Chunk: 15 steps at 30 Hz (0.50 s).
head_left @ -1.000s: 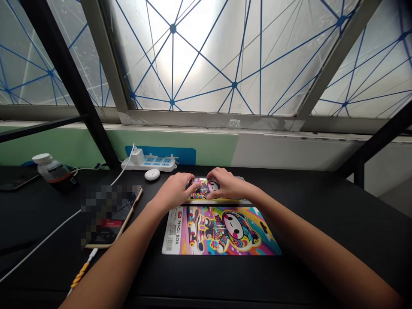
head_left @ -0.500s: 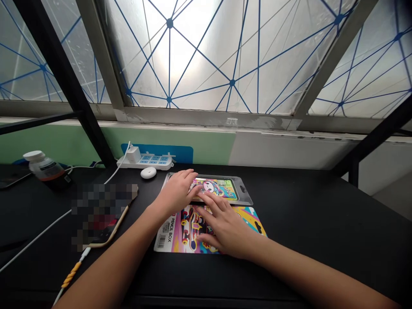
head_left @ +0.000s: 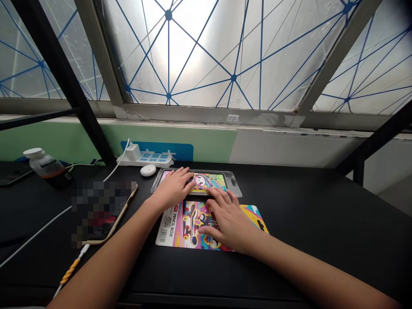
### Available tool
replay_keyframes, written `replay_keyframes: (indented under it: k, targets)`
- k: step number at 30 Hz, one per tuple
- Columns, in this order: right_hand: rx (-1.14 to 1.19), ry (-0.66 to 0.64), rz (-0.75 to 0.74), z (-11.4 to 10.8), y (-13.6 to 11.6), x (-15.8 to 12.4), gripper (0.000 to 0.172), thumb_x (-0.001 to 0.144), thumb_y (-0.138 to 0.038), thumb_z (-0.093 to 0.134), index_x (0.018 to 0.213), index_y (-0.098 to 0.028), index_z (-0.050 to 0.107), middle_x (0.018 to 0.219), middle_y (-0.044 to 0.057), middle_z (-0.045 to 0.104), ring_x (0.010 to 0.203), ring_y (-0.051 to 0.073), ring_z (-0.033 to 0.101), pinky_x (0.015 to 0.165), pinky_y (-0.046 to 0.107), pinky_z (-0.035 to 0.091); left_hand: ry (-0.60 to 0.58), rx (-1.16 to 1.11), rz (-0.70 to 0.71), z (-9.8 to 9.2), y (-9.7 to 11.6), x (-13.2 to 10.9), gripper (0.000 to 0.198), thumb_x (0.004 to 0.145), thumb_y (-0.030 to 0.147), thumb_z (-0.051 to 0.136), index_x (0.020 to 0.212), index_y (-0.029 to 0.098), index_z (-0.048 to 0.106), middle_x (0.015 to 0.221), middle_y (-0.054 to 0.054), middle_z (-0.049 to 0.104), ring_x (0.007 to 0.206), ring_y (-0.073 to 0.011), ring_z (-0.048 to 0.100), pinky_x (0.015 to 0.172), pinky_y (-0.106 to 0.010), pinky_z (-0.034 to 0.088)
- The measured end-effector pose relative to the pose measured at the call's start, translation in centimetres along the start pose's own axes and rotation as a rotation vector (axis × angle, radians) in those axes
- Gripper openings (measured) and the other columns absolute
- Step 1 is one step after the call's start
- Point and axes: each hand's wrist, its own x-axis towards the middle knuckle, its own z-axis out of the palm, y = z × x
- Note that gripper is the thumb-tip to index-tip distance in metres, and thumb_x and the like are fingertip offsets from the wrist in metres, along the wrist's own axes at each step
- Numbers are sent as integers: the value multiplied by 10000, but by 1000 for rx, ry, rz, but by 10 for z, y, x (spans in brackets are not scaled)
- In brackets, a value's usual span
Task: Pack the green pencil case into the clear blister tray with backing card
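Observation:
A colourful pencil box [head_left: 200, 182] in its clear plastic shell [head_left: 234, 185] lies flat toward the back of the desk. Over its left part rests my left hand [head_left: 174, 184], fingers stretched out. In front of it lies a printed backing card [head_left: 193, 227] marked "PENCIL BOX", with a barcode at its left end. My right hand [head_left: 230, 221] is spread above the card's right half, hiding part of the print. Its fingertips reach the near edge of the clear shell; whether they press on it I cannot tell.
A white power strip [head_left: 144, 159] with a plug sits against the wall, a small white round case [head_left: 148, 171] before it. Left of my arm are a blurred device [head_left: 106, 214] with a cable and a white-capped bottle [head_left: 45, 165]. Black frame posts [head_left: 69, 86] stand at both sides.
The pencil box in its shell has slid left and slightly back, and my left hand has moved with it. My right hand has shifted slightly right; the card is nearly where it was.

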Motion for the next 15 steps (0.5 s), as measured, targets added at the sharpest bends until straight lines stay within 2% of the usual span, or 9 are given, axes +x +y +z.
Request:
replay_keyframes:
  k: [4,10,15]
  targets:
    - [19,24,87,-1,6,4,496,930,-651,455,1042,-200,628,1497,174,449,1384,362,362,1122,610,252,11,0,2,1,-5,1,552,1011,510,328,1416,191,524,1572,-113,387,1474,-290,299,1176,-498,252]
    - [3,35,88,-1,7,6,551,908,-684,459,1100,-190,611,1518,190,416,1402,366,334,1133,604,245,31,5,4,4,-7,1,542,1009,506,327,1407,200,529,1567,-115,396,1470,-291,307,1170,-503,257]
    - [-18,77,88,1,7,5,363,934,-568,505,886,-216,579,1433,179,483,1384,359,336,1125,605,242,41,-2,-6,5,-7,1,560,1011,500,317,1469,207,451,1578,-104,380,1478,-284,290,1179,-504,241]
